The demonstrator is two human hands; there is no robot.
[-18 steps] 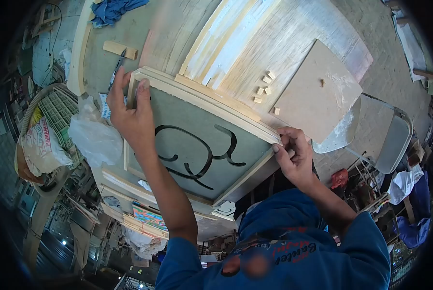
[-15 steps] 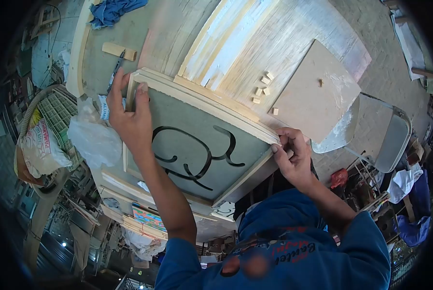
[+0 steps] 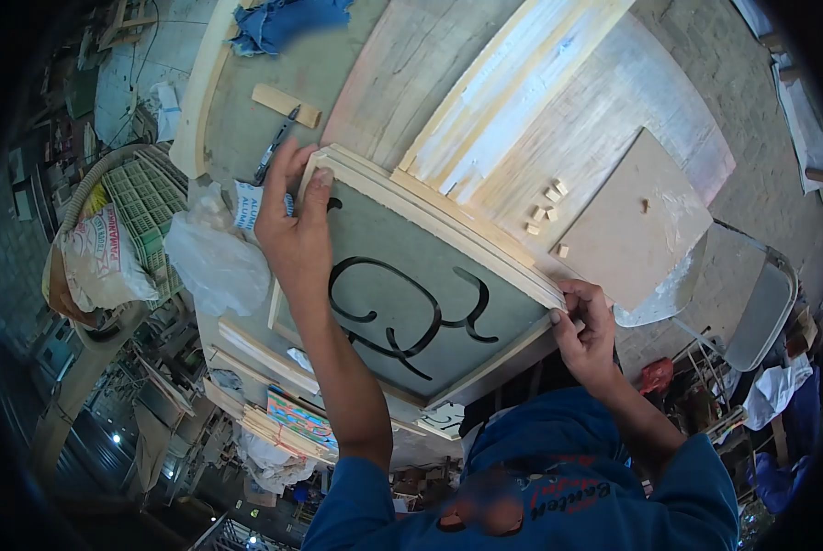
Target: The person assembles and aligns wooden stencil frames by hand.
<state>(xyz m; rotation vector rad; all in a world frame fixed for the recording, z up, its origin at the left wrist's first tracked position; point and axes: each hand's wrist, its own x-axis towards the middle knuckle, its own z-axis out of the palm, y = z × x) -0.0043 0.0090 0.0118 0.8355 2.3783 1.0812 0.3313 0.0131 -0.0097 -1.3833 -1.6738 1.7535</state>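
Note:
A rectangular wooden frame with pale raised edges surrounds a grey-green panel, which bears bold black curved strokes. My left hand grips the frame's upper-left corner, thumb on the front edge and fingers around the outside. At the right corner, the fingers and thumb of my right hand are pinched on the frame's edge. Just beyond my left fingers a pen leans against a short wood block. Several small wooden cubes lie on the work surface past the frame.
White-smeared boards and a brownish flat sheet lie on the worktop. A blue cloth is at the far edge. Clear plastic bags and a green crate are at left. A folding chair stands at right.
The whole scene has shifted to the right and slightly down in view as the camera turned. Both hands keep their hold on the same frame corners.

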